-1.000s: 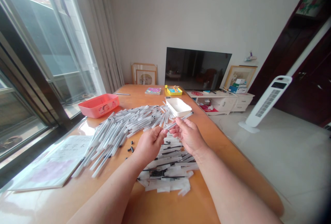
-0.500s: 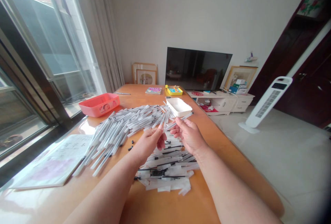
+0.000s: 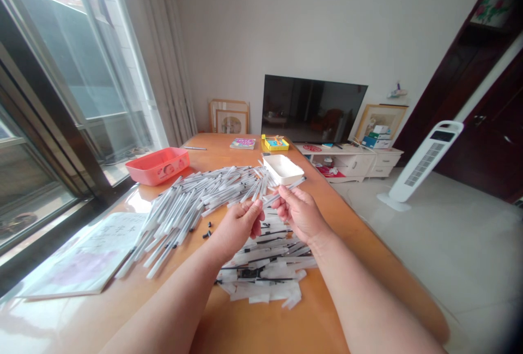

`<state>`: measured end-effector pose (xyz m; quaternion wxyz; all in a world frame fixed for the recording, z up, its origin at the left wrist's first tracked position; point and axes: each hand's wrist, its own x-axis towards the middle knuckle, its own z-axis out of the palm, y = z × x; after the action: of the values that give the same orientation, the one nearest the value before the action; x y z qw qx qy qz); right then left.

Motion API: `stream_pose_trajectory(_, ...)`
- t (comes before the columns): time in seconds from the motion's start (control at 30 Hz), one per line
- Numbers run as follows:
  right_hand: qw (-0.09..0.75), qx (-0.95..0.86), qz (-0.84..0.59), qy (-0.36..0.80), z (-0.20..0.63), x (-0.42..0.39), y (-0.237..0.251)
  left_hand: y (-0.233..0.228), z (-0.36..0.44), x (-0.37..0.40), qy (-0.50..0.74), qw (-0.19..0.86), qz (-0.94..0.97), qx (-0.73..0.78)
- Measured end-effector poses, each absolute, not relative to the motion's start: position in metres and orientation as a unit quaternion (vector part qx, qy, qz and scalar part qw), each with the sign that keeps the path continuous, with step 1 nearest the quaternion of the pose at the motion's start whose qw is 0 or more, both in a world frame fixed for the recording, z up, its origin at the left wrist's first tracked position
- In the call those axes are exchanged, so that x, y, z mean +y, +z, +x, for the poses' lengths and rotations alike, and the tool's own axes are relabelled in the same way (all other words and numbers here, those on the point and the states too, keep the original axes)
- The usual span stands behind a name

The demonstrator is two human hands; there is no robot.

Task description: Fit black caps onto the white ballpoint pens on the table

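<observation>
My right hand (image 3: 300, 213) pinches a slim pen (image 3: 293, 186) with a whitish barrel, its dark end pointing up and right. Close by the pen's lower left end is my left hand (image 3: 242, 222), thumb pressed to the fingers; what it pinches is too small or hidden to make out. Beyond the hands spreads a pile of similar pens (image 3: 220, 188) with pale barrels and dark ends. Under and in front of the hands lies a second heap of clear wrappers with black slim pieces (image 3: 265, 272). Several small black caps (image 3: 208, 230) sit left of my left hand.
A white tray (image 3: 284, 170) stands just past my right hand, a red bin (image 3: 159, 166) at the left. A notebook (image 3: 81, 258) lies by the window side. Farther off are a booklet (image 3: 242, 144) and a yellow box (image 3: 275, 143). The wooden table's (image 3: 392, 278) edge runs along the right.
My left hand has shifted very slightly, its thumb a little lower and nearer the pen's end. My right hand keeps its pinch on the pen, almost unmoved.
</observation>
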<state>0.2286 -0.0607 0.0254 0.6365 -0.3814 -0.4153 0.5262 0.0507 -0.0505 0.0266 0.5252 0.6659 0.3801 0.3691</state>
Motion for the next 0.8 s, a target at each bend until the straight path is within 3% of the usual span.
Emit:
stream_pose_trajectory(0.13, 0.617, -0.419, -0.36, 0.56, 0.228, -0.064, 0.03, 0.03, 0.048, -0.051, 0.352, 0.617, 0.602, 0.366)
stream_pose_trajectory(0.2, 0.617, -0.419, -0.359, 0.561, 0.228, -0.063, 0.029, 0.031, 0.047, -0.051, 0.341, 0.606, 0.615, 0.372)
stream_pose_trajectory(0.27, 0.629, -0.415, -0.374, 0.541, 0.228, -0.061, 0.025, 0.03, 0.047, -0.051, 0.35, 0.53, 0.667, 0.39)
stream_pose_trajectory(0.43, 0.654, -0.406, -0.409, 0.489, 0.227, -0.053, 0.014, 0.024, 0.048, -0.051, 0.374, 0.217, 0.788, 0.439)
stream_pose_trajectory(0.5, 0.657, -0.411, -0.412, 0.48, 0.226, -0.052, 0.013, 0.022, 0.048, -0.051, 0.36, 0.16, 0.805, 0.445)
stream_pose_trajectory(0.6, 0.655, -0.421, -0.404, 0.48, 0.225, -0.055, 0.016, 0.022, 0.048, -0.05, 0.362, 0.212, 0.799, 0.43)
stream_pose_trajectory(0.8, 0.653, -0.428, -0.383, 0.494, 0.225, -0.06, 0.024, 0.031, 0.05, -0.052, 0.38, 0.482, 0.689, 0.385)
